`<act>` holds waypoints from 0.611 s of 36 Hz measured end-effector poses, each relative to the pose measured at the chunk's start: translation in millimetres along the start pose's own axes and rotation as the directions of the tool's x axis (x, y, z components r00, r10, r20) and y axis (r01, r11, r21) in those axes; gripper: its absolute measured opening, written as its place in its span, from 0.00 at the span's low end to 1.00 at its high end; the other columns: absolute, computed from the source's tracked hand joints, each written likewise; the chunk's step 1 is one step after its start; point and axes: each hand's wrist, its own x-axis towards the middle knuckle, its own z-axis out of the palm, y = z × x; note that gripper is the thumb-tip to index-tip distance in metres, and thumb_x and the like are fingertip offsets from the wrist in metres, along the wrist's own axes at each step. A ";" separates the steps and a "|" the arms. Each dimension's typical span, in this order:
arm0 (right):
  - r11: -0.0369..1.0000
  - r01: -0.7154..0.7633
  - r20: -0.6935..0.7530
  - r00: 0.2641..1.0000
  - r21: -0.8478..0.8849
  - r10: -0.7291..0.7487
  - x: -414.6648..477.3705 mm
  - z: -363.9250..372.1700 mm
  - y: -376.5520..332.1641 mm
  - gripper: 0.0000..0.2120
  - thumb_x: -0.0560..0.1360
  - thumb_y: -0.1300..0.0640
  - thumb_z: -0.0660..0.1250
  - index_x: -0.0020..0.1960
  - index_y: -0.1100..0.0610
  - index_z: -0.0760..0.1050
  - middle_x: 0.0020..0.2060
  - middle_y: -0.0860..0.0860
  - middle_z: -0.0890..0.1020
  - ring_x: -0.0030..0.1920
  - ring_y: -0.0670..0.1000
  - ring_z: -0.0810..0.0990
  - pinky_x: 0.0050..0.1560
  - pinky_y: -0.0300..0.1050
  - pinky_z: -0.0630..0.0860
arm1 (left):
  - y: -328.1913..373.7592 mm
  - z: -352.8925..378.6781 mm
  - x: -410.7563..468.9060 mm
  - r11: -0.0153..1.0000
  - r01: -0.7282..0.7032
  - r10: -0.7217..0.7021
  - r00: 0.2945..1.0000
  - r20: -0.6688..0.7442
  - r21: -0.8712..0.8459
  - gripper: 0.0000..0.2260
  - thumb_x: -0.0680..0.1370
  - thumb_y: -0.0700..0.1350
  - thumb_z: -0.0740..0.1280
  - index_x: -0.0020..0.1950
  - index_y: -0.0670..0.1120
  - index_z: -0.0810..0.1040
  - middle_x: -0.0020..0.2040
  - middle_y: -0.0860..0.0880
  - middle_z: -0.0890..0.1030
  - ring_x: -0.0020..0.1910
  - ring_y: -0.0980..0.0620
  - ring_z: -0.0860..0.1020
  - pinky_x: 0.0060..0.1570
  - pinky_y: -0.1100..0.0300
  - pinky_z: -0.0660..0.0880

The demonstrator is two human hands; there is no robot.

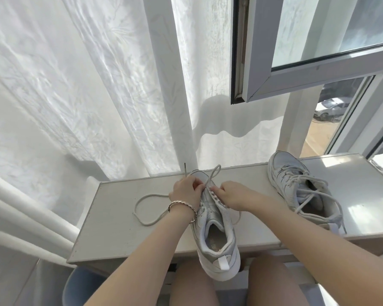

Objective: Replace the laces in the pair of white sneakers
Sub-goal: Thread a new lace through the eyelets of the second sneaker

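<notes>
Two white sneakers sit on a pale desk (111, 217) by a curtained window. The near sneaker (217, 259) lies at the middle, toe pointing away, its heel hanging over the desk's front edge above the person's lap. The left grip (185, 188), a bracelet (181, 206) on its wrist, is curled round the lace (146, 224) beside the toe, with the lace tip poking up above the knuckles. The right grip (232, 194) pinches the lace at the front eyelets. A small loop of lace rises between the two grips, and a longer loop trails on the desk to the left. The second sneaker (283, 164) rests well to the right, loosely laced.
</notes>
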 end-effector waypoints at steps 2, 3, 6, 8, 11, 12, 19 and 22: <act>1.000 0.009 0.020 1.000 0.003 -0.010 -4.5 -0.8 1.7 0.23 0.82 0.47 0.48 0.32 0.56 0.63 0.34 0.54 0.73 0.38 0.53 0.71 0.42 0.42 0.65 | -0.5 -0.1 -0.2 1.000 -0.001 0.001 1.000 -0.005 0.002 0.04 0.77 0.45 0.65 0.42 0.51 0.75 0.48 0.48 0.80 0.53 0.45 0.75 0.56 0.48 0.71; 1.000 0.017 0.030 0.999 0.001 -0.017 -7.1 -1.8 1.9 0.23 0.82 0.47 0.48 0.32 0.56 0.63 0.37 0.55 0.74 0.39 0.53 0.71 0.43 0.42 0.65 | -0.8 0.0 -0.5 1.000 -0.002 0.002 1.000 -0.008 0.006 0.04 0.77 0.46 0.65 0.43 0.51 0.75 0.48 0.48 0.80 0.53 0.45 0.75 0.56 0.48 0.71; 0.999 0.035 0.041 0.999 0.001 -0.035 -12.3 -4.1 1.8 0.21 0.82 0.51 0.49 0.33 0.56 0.62 0.36 0.54 0.73 0.38 0.53 0.70 0.39 0.43 0.64 | -0.9 0.9 -1.6 1.000 0.001 -0.001 1.000 -0.011 0.018 0.03 0.77 0.46 0.65 0.43 0.51 0.76 0.47 0.48 0.79 0.53 0.45 0.75 0.56 0.48 0.72; 0.999 0.030 0.046 0.998 0.019 -0.031 -14.0 -3.8 2.7 0.20 0.82 0.53 0.50 0.32 0.56 0.61 0.31 0.51 0.69 0.32 0.50 0.67 0.33 0.42 0.62 | 0.0 1.0 -2.6 1.000 0.000 0.000 1.000 -0.004 0.017 0.04 0.77 0.46 0.65 0.42 0.51 0.75 0.47 0.48 0.79 0.53 0.45 0.75 0.56 0.48 0.72; 0.993 0.044 0.036 0.998 0.109 -0.048 -14.0 -2.4 8.3 0.18 0.78 0.58 0.55 0.29 0.54 0.58 0.28 0.51 0.62 0.29 0.49 0.59 0.30 0.42 0.57 | 1.5 0.0 -3.8 0.999 -0.002 0.002 1.000 0.006 0.036 0.03 0.77 0.46 0.64 0.45 0.50 0.77 0.49 0.49 0.79 0.54 0.46 0.74 0.56 0.49 0.71; 0.988 0.053 0.016 0.998 0.146 -0.056 -14.0 -1.9 10.0 0.18 0.76 0.59 0.57 0.29 0.54 0.57 0.28 0.51 0.62 0.30 0.50 0.59 0.30 0.43 0.56 | 1.7 -0.4 -4.0 0.999 -0.002 0.001 1.000 0.006 0.042 0.04 0.77 0.47 0.64 0.46 0.49 0.77 0.49 0.49 0.79 0.54 0.46 0.74 0.56 0.50 0.71; 0.950 0.073 -0.119 0.992 0.304 -0.039 -14.3 3.7 11.3 0.14 0.81 0.50 0.53 0.42 0.57 0.66 0.38 0.54 0.80 0.39 0.52 0.79 0.42 0.45 0.70 | 1.8 -0.7 -4.4 0.999 0.003 -0.003 1.000 0.000 0.051 0.03 0.77 0.47 0.64 0.45 0.50 0.77 0.48 0.50 0.79 0.54 0.46 0.74 0.56 0.50 0.71; 0.954 0.068 -0.066 0.997 0.294 -0.050 -13.1 6.2 7.5 0.16 0.79 0.43 0.55 0.40 0.54 0.65 0.33 0.49 0.77 0.32 0.47 0.76 0.37 0.40 0.69 | 2.1 -0.6 -4.8 0.998 0.009 -0.009 1.000 -0.003 0.062 0.04 0.78 0.47 0.64 0.46 0.50 0.77 0.49 0.50 0.79 0.55 0.47 0.74 0.57 0.50 0.70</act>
